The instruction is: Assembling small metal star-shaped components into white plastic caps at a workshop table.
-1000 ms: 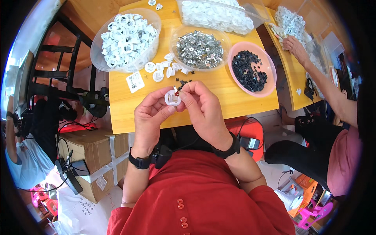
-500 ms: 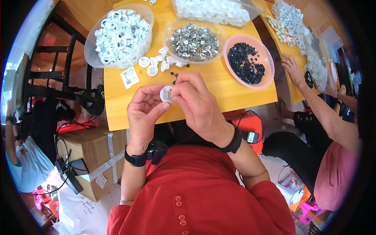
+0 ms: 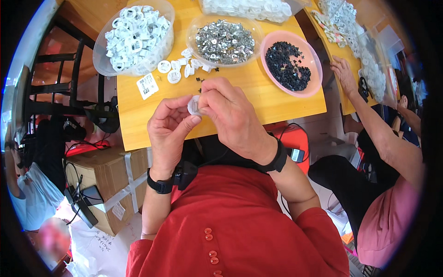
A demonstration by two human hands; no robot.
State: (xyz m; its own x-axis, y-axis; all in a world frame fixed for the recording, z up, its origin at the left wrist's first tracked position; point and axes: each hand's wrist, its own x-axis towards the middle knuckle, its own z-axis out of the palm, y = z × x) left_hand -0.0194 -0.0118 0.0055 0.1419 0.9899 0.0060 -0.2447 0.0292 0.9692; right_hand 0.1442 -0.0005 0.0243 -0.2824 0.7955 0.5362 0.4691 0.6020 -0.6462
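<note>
Pinching round white part (image 3: 192, 105) in left hand (image 3: 168, 125), its right edge against tightly closed grip of right hand (image 3: 234, 119), with any contents hidden.

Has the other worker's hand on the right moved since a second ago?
Yes. Judged against the pink bowl, the co-worker's hand has shifted down the picture.

Bare forearms (image 3: 156, 210) angle inward from the near side, the left hand (image 3: 164, 131) pinching with thumb (image 3: 187, 124) and fingers (image 3: 176, 103), the right hand (image 3: 235, 119), knuckles up, curling its fingers close beside it.
</note>
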